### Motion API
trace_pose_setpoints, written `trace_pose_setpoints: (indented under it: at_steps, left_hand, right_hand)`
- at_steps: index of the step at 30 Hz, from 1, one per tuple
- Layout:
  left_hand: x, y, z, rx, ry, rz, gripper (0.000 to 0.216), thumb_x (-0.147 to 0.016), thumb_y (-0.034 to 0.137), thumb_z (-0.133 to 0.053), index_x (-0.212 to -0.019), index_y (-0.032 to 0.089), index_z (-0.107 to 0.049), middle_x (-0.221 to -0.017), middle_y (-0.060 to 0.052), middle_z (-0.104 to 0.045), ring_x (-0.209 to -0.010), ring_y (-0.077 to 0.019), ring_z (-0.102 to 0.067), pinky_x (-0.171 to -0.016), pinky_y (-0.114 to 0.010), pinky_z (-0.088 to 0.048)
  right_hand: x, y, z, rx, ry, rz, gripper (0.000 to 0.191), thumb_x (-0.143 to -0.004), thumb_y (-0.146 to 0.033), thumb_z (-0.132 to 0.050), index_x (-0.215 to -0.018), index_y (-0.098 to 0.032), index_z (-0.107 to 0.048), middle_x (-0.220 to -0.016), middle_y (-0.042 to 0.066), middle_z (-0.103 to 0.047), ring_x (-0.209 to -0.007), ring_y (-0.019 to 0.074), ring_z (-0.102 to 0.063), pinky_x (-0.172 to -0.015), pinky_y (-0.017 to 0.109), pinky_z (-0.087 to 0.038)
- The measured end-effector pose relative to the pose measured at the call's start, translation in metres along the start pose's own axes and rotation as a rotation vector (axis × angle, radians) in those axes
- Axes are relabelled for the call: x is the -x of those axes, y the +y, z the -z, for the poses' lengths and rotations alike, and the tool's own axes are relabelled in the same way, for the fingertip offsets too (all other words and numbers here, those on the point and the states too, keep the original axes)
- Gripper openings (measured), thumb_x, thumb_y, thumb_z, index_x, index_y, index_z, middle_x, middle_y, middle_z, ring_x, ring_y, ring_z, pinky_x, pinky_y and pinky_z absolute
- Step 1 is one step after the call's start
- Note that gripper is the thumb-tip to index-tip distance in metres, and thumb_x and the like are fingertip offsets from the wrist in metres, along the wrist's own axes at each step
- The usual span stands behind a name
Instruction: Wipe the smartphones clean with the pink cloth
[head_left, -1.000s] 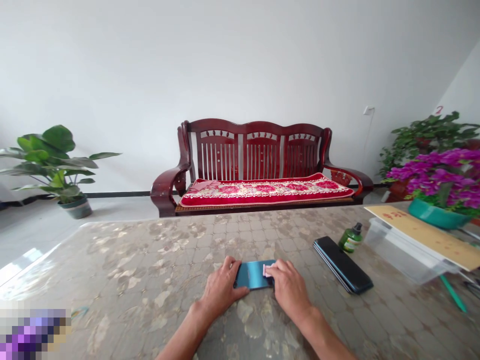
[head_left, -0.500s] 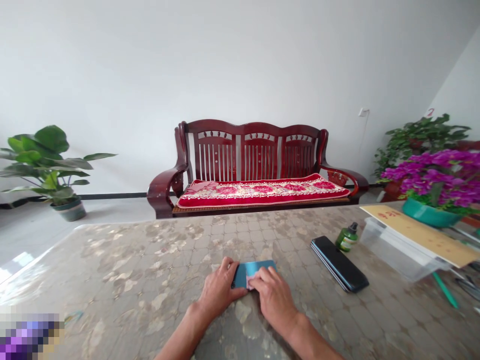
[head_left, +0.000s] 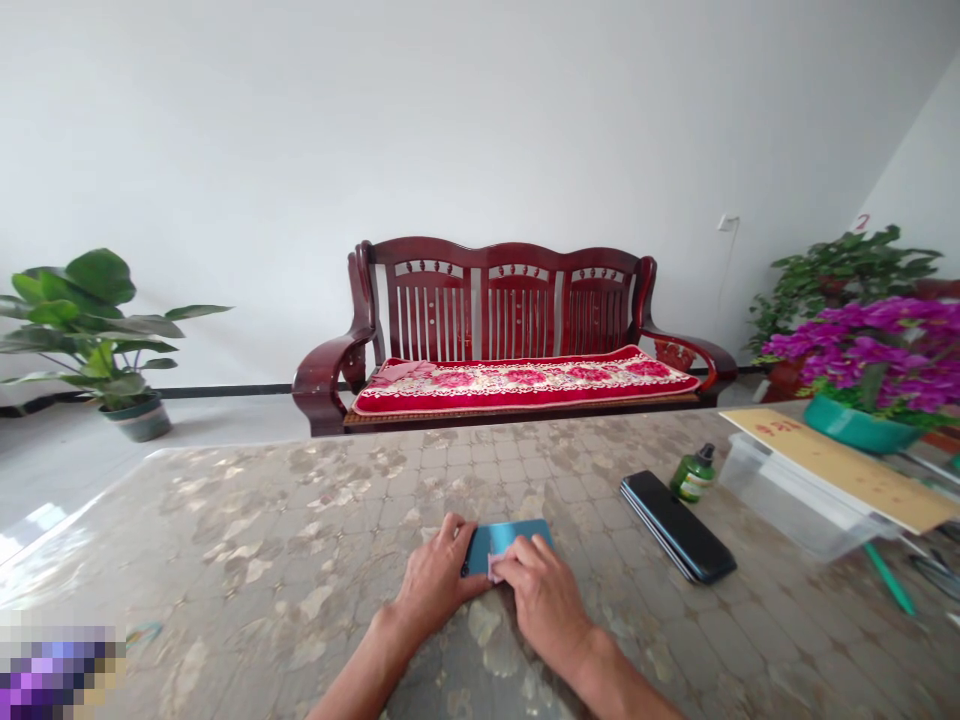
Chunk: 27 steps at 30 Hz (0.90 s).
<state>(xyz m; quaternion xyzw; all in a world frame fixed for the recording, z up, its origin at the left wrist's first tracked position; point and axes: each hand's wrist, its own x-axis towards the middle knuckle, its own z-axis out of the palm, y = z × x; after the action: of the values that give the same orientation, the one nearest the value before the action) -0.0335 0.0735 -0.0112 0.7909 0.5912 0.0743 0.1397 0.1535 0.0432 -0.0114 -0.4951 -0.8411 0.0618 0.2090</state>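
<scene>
A blue smartphone (head_left: 517, 531) lies back side up near the middle of the patterned table, its dark camera area at the left end. My left hand (head_left: 436, 572) grips that left end, thumb along the near edge and fingers at the far side. Pinched under the fingers of my right hand (head_left: 546, 592) is a small pale pink cloth (head_left: 495, 566), pressed on the phone near its close edge. My right hand covers part of the phone's right side and most of the cloth.
To the right lie a stack of dark phones (head_left: 679, 528), a green bottle (head_left: 693, 474), a clear plastic box (head_left: 802, 505) under a tan envelope (head_left: 840, 470), a green pen (head_left: 890, 580) and a purple flower pot (head_left: 862, 425). A wooden bench (head_left: 517, 315) stands beyond the table.
My right hand and the pink cloth have shifted slightly left and toward me on the phone. My left hand keeps its grip in nearly the same place.
</scene>
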Motion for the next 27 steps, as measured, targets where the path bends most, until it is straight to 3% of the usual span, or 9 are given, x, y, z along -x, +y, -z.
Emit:
trace_pose_setpoints:
  at_steps: [8, 17, 23, 27]
  left_hand:
    - [-0.002, 0.001, -0.001, -0.029, -0.014, 0.017, 0.053, -0.08, 0.041, -0.064, -0.128, 0.028, -0.047, -0.128, -0.005, -0.049, -0.102, -0.0242, -0.063, -0.082, -0.031, -0.049]
    - [0.001, 0.006, 0.007, 0.003, -0.053, 0.039, 0.051, -0.08, 0.038, -0.063, -0.128, 0.03, -0.048, -0.13, -0.005, -0.049, -0.107, -0.0248, -0.061, -0.087, -0.032, -0.048]
    - [0.0, 0.004, 0.004, -0.016, -0.044, 0.05, 0.054, -0.08, 0.038, -0.063, -0.131, 0.029, -0.046, -0.132, -0.005, -0.048, -0.106, -0.0246, -0.06, -0.087, -0.032, -0.048]
    - [0.0, 0.002, 0.002, -0.012, -0.035, 0.037, 0.055, -0.08, 0.039, -0.064, -0.13, 0.029, -0.046, -0.131, -0.005, -0.049, -0.107, -0.0244, -0.06, -0.086, -0.031, -0.048]
  right_hand:
    - [-0.025, 0.043, -0.001, 0.069, 0.019, -0.15, 0.03, -0.094, -0.011, -0.047, -0.092, -0.027, -0.072, -0.087, 0.002, -0.064, -0.081, 0.0168, -0.056, -0.076, 0.027, -0.045]
    - [-0.016, 0.019, 0.0, 0.052, 0.012, -0.02, 0.025, -0.097, -0.018, -0.048, -0.1, -0.03, -0.071, -0.1, 0.001, -0.066, -0.095, 0.0162, -0.056, -0.084, 0.026, -0.043]
    - [-0.023, 0.037, 0.011, 0.078, -0.032, -0.178, 0.03, -0.095, -0.011, -0.047, -0.098, -0.025, -0.072, -0.093, 0.004, -0.067, -0.086, 0.0168, -0.058, -0.076, 0.026, -0.045]
    - [-0.011, 0.031, 0.009, 0.081, 0.036, -0.166, 0.031, -0.096, -0.011, -0.046, -0.101, -0.027, -0.072, -0.096, 0.003, -0.066, -0.09, 0.0182, -0.056, -0.08, 0.028, -0.042]
